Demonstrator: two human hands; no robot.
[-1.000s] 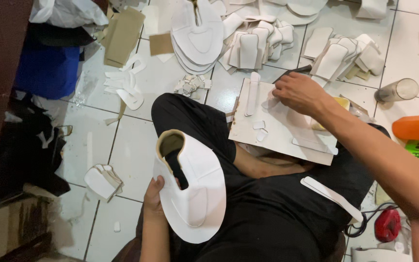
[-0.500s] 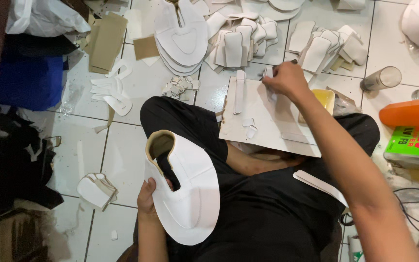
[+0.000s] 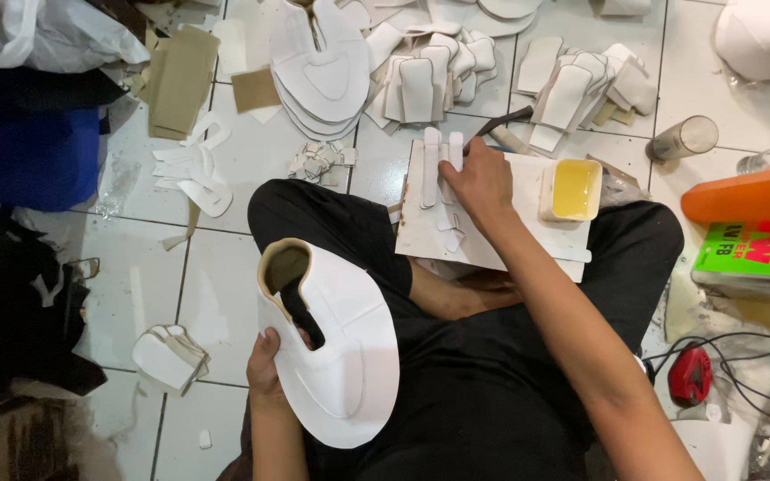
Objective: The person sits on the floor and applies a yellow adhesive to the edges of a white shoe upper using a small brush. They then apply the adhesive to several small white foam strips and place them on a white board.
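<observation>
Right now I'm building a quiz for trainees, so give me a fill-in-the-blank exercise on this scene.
1. The left hand holds a white shoe upper over the ____ knee.
2. The right hand rests on a white board across the person's ____.
3. The small tray on the board holds a ____ liquid.

Missing words: left; lap; yellow

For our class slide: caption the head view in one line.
Left hand holds a white shoe upper; right hand brushes strips on a board.
</observation>
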